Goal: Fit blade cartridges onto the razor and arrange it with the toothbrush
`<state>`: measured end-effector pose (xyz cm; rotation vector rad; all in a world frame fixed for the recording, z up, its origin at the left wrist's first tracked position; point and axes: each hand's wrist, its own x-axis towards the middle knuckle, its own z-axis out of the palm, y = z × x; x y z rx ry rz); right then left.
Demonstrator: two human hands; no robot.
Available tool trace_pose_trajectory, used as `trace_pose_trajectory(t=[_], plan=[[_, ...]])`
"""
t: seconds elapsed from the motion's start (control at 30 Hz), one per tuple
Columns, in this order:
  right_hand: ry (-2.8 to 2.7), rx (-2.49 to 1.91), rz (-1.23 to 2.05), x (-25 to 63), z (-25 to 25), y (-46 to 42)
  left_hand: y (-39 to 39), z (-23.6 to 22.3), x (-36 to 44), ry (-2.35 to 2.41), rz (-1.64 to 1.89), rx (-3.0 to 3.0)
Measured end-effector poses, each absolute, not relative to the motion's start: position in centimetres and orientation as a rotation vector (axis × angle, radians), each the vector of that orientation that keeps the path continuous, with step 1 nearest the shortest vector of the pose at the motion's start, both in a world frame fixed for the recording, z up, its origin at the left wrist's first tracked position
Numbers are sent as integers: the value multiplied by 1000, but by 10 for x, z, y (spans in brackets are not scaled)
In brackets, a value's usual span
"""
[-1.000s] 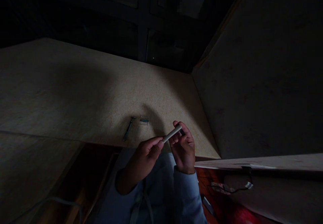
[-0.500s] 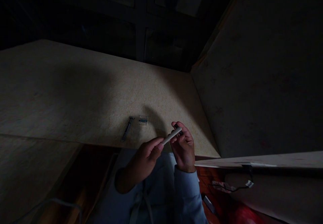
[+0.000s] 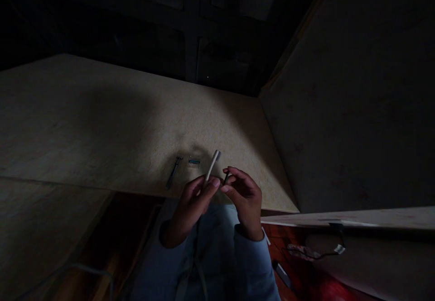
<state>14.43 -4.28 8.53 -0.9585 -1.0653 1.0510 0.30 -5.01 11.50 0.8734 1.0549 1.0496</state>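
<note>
My left hand (image 3: 194,203) is closed around the lower handle of a white toothbrush (image 3: 211,165). The brush head points up and away from me, its grey bristles facing right. Close beside it, my right hand (image 3: 245,197) pinches a small, dark, flat piece (image 3: 226,177) between thumb and fingers; its exact kind is too dim to tell. Beyond my left hand, a razor (image 3: 174,173) lies on the table (image 3: 142,129). Just right of the razor's head sits a small clear case (image 3: 194,161) with a blue-green strip in it.
A wall panel (image 3: 346,133) rises along the table's right end, and dark window-like panes (image 3: 152,43) stand behind the table. Below right, a black cable (image 3: 326,255) and a dark oblong object (image 3: 282,274) are near the reddish floor. A grey cable (image 3: 84,268) curves at lower left.
The toothbrush has swung from pointing right to pointing upward, so its bristles now show. Its head has moved left, away from my right hand, which has turned the dark piece more upright.
</note>
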Motion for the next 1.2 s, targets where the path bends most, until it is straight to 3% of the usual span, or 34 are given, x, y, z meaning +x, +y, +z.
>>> trace_pose_trajectory(t=[0.23,0.47,0.77,1.2], plan=[[-1414,-1051,687,142,82,-42,-45,103,1,1038,1049,790],[-1514,-1040,615,143,80,-40,-41,102,1,1008,1005,728],[-1441,-935,826,143,87,-44,-39,91,-2,908,1129,656],[-1439,-826,1225,146,78,-40,-36,79,-2,766,1010,661]])
